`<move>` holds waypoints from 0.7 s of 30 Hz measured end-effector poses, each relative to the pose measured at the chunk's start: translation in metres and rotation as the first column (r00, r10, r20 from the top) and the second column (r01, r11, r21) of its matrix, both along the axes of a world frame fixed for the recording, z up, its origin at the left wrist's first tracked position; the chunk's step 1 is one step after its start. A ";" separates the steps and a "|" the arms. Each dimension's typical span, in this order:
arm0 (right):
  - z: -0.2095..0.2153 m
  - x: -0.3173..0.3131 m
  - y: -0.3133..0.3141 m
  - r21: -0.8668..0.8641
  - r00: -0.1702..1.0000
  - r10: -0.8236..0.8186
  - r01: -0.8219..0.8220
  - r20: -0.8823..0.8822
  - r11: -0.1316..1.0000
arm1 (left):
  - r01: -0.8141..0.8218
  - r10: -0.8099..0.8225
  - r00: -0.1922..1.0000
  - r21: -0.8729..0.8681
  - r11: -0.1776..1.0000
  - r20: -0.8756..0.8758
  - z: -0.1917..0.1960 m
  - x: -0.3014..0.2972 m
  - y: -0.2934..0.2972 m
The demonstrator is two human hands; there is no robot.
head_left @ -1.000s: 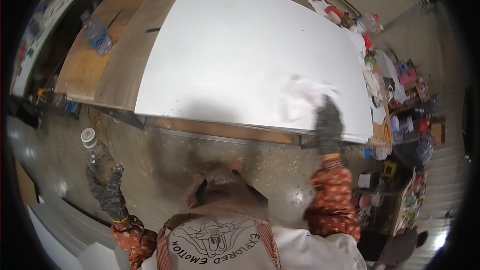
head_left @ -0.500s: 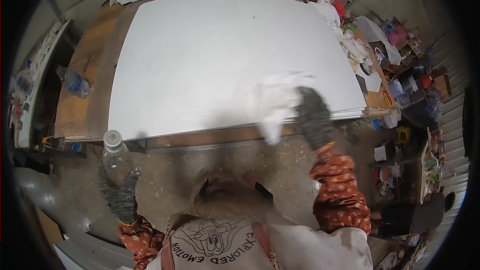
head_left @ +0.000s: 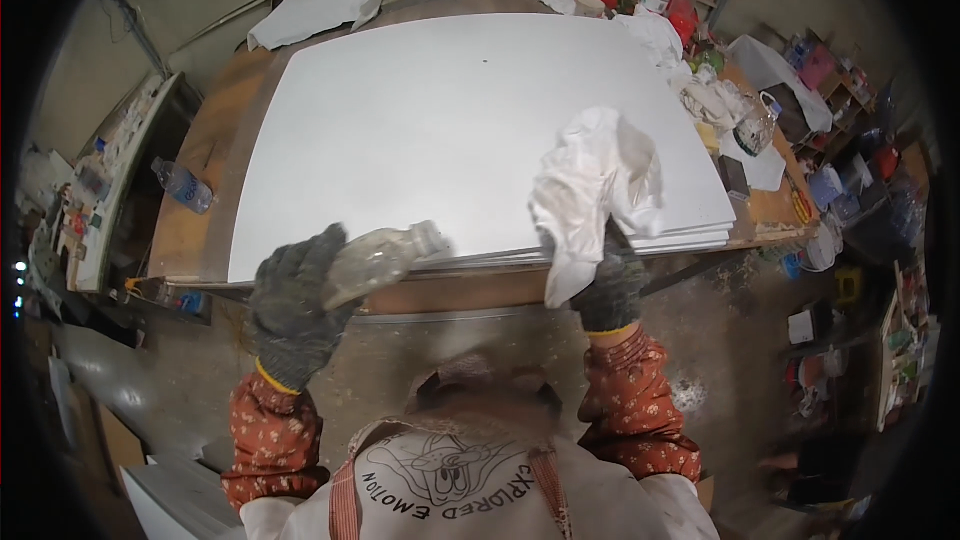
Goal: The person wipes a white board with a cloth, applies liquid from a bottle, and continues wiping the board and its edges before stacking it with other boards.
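Observation:
My left hand (head_left: 295,310), in a dark work glove, grips a small clear plastic bottle (head_left: 385,252) tilted with its cap toward the right, at the near edge of a large white board (head_left: 450,130). A crumpled white cloth (head_left: 597,190) is held up over the board's near right part by my right hand (head_left: 605,285), also gloved. The board lies flat on a wooden workbench (head_left: 195,210). Bottle and cloth are close together but apart.
A water bottle (head_left: 183,186) lies on the bench at left. White sheets (head_left: 325,5) sit at the far side. Bottles, rags and tins (head_left: 690,50) crowd the bench's right end. Shelves of small items (head_left: 850,190) stand at right. Concrete floor lies below.
My left hand came up from beside my hip with the clear bottle to the board's edge. My right hand lifted the cloth off the board and moved it left.

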State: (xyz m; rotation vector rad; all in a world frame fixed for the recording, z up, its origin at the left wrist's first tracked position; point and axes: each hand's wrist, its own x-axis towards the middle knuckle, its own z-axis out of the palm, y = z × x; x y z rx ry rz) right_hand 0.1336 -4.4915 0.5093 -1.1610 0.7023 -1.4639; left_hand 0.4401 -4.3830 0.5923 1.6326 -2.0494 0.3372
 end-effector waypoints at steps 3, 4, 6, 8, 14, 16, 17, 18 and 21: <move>-0.016 0.010 0.024 -0.130 0.907 -0.067 0.014 -0.415 0.991 | 0.043 -0.042 0.990 -0.004 0.999 0.132 0.010 -0.032 -0.019; -0.016 0.013 0.032 -0.128 0.922 -0.007 -0.046 -0.386 0.991 | 0.064 -0.060 0.971 -0.010 0.998 0.232 0.013 -0.040 -0.024; -0.032 0.017 0.042 -0.338 0.757 -0.278 0.081 -0.592 0.938 | 0.093 -0.071 0.931 -0.044 0.995 0.358 0.011 -0.052 -0.031; -0.042 0.023 0.046 -0.547 0.488 -0.533 0.130 -0.691 0.827 | 0.105 -0.070 0.901 -0.059 0.993 0.427 0.014 -0.056 -0.030; -0.003 0.066 0.024 0.038 0.973 0.004 -0.013 0.231 0.999 | 0.090 -0.105 0.969 0.076 0.993 0.225 0.008 -0.049 -0.029; 0.009 0.067 0.018 0.057 0.997 -0.006 0.001 0.079 0.998 | 0.070 -0.071 0.996 0.021 0.997 0.053 -0.018 -0.033 -0.019; 0.016 0.068 0.014 -0.228 0.927 -0.270 0.213 -0.259 0.950 | 0.062 -0.062 0.998 -0.032 0.998 -0.007 -0.029 -0.023 -0.014; 0.015 0.066 0.010 -0.535 0.662 -0.575 0.298 -0.480 0.790 | 0.022 -0.019 0.996 0.037 0.999 -0.093 -0.036 -0.022 -0.013; -0.053 0.076 -0.005 -0.623 0.245 -0.637 0.142 -0.731 0.769 | 0.080 -0.022 0.803 0.070 0.994 -0.595 -0.068 0.005 -0.004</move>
